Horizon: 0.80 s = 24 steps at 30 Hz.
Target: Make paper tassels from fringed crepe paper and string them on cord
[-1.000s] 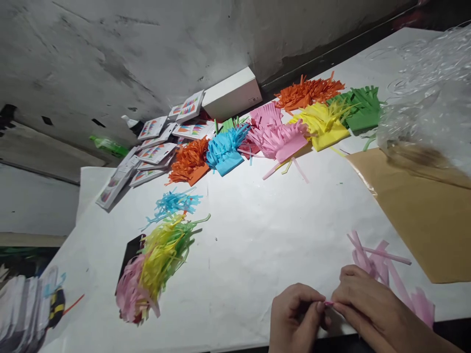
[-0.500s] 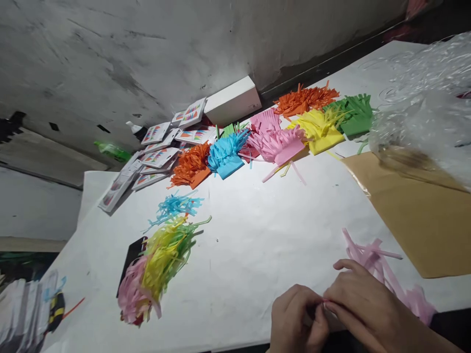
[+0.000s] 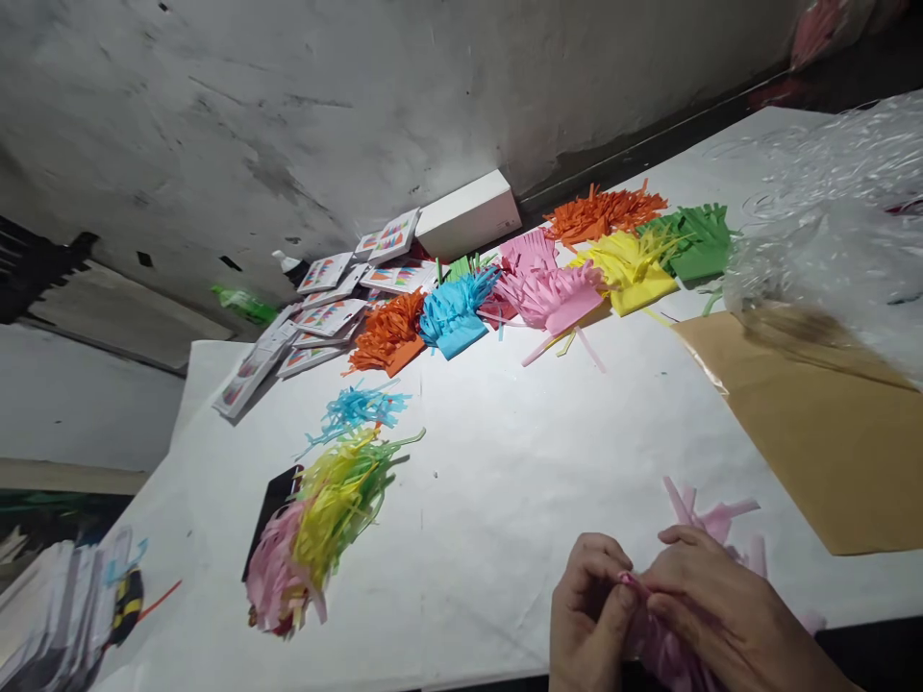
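At the table's near edge, both hands come together on a pink tissue-paper tassel [image 3: 660,649]. My left hand [image 3: 587,610] is closed, its thumb and fingers pinching a small twisted pink end. Pressed against the same spot are the fingertips of my right hand [image 3: 728,615], also closed on the paper. Fringe strips hang below the hands, partly hidden by them. More pink strips [image 3: 713,519] spread on the table beyond my right hand; whether they join the held piece is hidden.
Fringed tissue bundles, such as the blue one [image 3: 453,317] and the yellow one [image 3: 627,274], line the back. Printed packets [image 3: 328,317] lie beside a white box [image 3: 468,216]. Loose tassels [image 3: 338,509] lie at left. Brown paper [image 3: 808,432] and clear plastic [image 3: 829,250] occupy the right.
The pinched pink end now shows between my fingertips, and pink fringe has come into view below my hands. The whole view has shifted slightly.
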Each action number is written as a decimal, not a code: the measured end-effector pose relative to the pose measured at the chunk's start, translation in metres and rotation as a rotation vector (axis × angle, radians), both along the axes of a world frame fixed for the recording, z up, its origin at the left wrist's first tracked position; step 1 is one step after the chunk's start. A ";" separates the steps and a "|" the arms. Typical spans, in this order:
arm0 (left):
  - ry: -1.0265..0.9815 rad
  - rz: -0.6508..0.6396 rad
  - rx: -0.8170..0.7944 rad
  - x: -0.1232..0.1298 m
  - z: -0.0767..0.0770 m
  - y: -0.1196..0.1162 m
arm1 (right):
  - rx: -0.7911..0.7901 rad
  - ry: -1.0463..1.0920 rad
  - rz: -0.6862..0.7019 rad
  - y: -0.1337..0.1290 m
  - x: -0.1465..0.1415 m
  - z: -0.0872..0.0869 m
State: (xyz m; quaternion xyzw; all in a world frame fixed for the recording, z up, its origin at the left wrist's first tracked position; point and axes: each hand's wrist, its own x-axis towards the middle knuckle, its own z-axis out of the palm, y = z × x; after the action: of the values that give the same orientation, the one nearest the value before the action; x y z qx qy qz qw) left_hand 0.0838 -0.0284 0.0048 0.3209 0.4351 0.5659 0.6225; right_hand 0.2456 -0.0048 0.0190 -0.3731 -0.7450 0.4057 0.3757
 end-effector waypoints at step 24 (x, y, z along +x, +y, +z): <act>-0.085 -0.256 -0.135 -0.013 0.021 -0.006 | -0.149 0.048 0.108 0.007 -0.003 0.026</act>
State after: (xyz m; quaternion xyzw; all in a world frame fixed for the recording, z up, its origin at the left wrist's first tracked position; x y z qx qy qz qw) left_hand 0.0709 -0.0343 0.0256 0.3069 0.4010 0.4645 0.7275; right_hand 0.2423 0.0018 0.0450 -0.3496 -0.7227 0.4883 0.3423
